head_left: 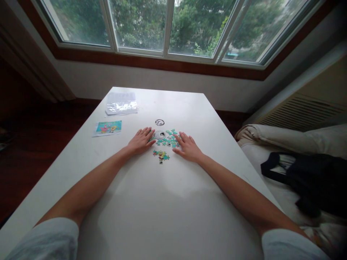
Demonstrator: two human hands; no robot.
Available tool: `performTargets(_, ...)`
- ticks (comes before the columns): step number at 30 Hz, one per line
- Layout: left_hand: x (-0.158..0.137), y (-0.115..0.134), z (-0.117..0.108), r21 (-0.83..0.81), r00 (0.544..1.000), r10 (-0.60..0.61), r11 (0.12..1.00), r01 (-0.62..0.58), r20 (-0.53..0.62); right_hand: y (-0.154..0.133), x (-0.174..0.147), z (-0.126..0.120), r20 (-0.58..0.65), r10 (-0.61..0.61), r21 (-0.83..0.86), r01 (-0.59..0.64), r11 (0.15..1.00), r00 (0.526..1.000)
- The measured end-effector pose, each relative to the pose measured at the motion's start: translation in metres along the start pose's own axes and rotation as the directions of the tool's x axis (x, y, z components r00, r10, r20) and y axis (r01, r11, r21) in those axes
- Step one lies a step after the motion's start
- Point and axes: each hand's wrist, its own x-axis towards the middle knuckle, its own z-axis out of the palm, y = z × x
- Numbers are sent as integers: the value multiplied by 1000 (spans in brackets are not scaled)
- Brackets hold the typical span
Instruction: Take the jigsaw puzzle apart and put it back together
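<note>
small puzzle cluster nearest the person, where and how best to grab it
Probably by its left and right ends, with the left hand and right hand coming from either side: the cluster lies flat, wide across, its narrow near stem likelier to break off.

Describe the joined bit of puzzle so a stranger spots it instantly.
On the white table, look between the left hand and the right hand. Just nearer the viewer than the loose, mostly green pieces lies a small joined cluster. Its yellow figure sets it apart.
</note>
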Motion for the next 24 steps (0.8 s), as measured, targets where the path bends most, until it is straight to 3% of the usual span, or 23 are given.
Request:
performTargets(4,1,-5,-5,-189,991,-22,982,-3,-130,-11,19,0,16,14,-19,-14,1000,1000)
performTargets(8,3,-12,-8,-461,952,-188,886,58,-243,-11,39,3,12,-1,-6,1,1000,1000)
performTargets(11,5,-15,-9,-627,925,-295,774,85,-239,-8,49,5,6,-22,14,22,1000,1000)
performTargets(15,6,-18,-9,-731,920,-336,677,86,-204,-6,52,6,-15,-45,29,45,999,999)
performTargets(19,3,-22,-11,-681,931,-304,727,89,-203,-5,51,7,-24,-46,37,47,998,999)
performTargets(24,-7,-24,-25,-469,979,-45,881,-55,-201,-4,47,7,-31,-49,40,50,998,998)
